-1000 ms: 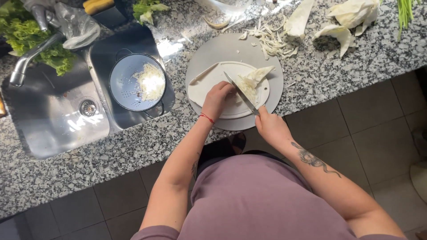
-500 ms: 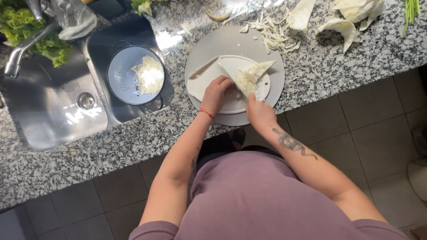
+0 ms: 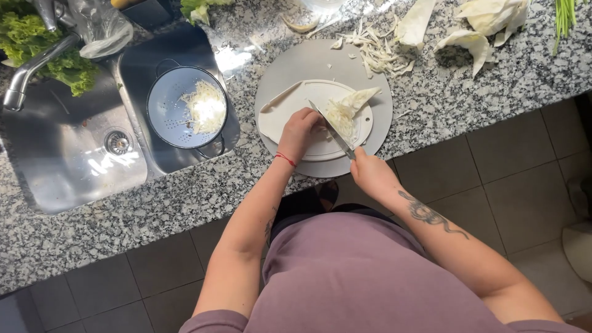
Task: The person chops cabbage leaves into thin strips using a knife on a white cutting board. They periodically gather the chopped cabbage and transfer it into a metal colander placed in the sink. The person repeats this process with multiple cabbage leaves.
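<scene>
Two hands worked on a white board (image 3: 290,114) lying on a round grey mat (image 3: 370,74), whose near rim reached the surface (image 3: 185,197) edge, with open granite to the right. The left hand (image 3: 300,131) pressed on the cabbage wedge (image 3: 348,108), its tip pointing up-right. The right hand (image 3: 370,172) gripped the knife (image 3: 330,128), blade running up-left across the wedge.

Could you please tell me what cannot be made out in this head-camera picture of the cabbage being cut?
- Left hand: its fingertips on the cabbage wedge are hidden behind its own knuckles.
- Knife: the handle is hidden inside the right hand.
- Green stalks: cut off by the top edge.
- Colander: too small to tell what the pale shreds inside are.
- Tap: its base is cut off at the left edge.
</scene>
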